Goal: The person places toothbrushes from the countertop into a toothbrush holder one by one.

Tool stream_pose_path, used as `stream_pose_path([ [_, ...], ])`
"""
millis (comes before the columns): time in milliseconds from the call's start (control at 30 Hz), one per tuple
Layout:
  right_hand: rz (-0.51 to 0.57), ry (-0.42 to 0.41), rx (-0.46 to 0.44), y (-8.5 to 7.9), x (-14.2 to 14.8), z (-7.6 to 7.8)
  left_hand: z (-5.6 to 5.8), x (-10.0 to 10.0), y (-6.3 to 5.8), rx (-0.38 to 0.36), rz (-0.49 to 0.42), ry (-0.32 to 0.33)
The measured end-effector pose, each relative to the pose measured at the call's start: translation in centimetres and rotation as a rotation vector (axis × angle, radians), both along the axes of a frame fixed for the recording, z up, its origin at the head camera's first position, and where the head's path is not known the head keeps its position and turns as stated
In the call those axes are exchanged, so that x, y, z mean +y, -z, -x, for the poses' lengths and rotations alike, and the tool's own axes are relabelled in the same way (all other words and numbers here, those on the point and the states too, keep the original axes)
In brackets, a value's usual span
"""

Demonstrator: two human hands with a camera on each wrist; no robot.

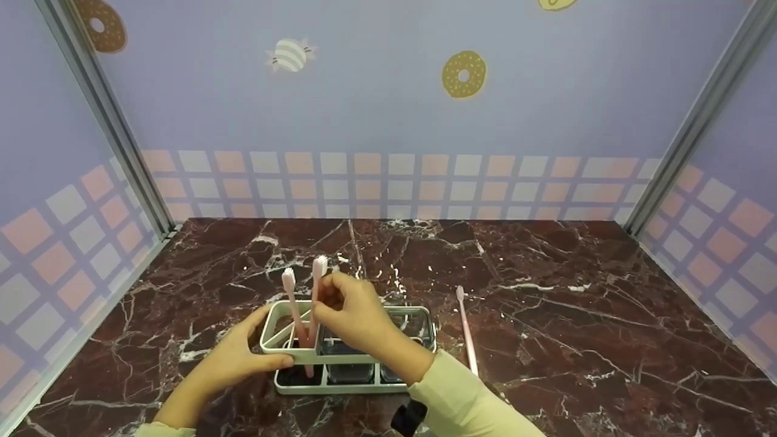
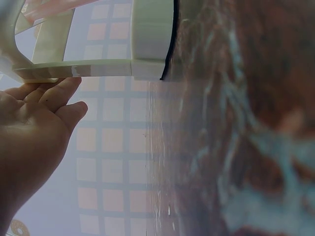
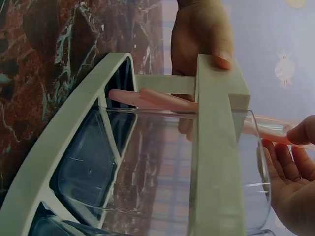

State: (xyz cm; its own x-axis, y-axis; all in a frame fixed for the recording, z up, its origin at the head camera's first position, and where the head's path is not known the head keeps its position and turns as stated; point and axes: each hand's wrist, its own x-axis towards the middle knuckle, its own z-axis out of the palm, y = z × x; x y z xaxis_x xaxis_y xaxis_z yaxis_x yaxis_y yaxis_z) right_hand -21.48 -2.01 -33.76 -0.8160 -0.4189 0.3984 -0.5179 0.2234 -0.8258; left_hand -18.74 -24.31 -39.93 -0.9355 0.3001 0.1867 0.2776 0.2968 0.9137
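Just right of the left hand (image 1: 234,352), which gripped the holder (image 1: 349,359), the right hand (image 1: 357,312) angled inward, pinching a toothbrush (image 1: 319,271).

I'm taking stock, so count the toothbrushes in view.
3. One toothbrush leans at the left end of the holder; a second toothbrush stands beside it, pinched by the right hand; a third toothbrush lies on the tabletop right of the holder. The hand could hide others.

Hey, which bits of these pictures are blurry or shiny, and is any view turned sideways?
Head view: upright, with the white holder and held toothbrush reasonably clear; left wrist view: sideways, the marbled tabletop badly out of focus towards the lower right; right wrist view: also tilted sideways, with thin highlights along the clear cup's rim.
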Motion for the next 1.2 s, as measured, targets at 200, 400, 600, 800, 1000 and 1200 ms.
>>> stream_pose_path([
  [200,-0.035,0.004,-0.031,0.5,-0.2,0.1,0.0,0.1,0.0,-0.014,-0.034,0.025],
  [400,-0.059,0.006,-0.047,0.9,-0.1,0.2,0.0,0.1,0.0,-0.031,-0.053,0.031],
  [600,-0.071,0.012,-0.046,1.0,-0.1,0.2,0.0,0.1,-0.1,-0.055,-0.056,0.031],
  [800,-0.065,0.006,-0.037,1.2,-0.1,0.2,-0.1,0.1,-0.1,-0.071,-0.057,0.03],
  [1000,-0.066,0.002,-0.034,1.3,-0.1,0.1,-0.1,0.1,-0.1,-0.073,-0.057,0.024],
  [1200,-0.075,0.001,-0.03,1.3,-0.1,0.1,-0.1,0.1,-0.1,-0.049,-0.055,0.037],
])
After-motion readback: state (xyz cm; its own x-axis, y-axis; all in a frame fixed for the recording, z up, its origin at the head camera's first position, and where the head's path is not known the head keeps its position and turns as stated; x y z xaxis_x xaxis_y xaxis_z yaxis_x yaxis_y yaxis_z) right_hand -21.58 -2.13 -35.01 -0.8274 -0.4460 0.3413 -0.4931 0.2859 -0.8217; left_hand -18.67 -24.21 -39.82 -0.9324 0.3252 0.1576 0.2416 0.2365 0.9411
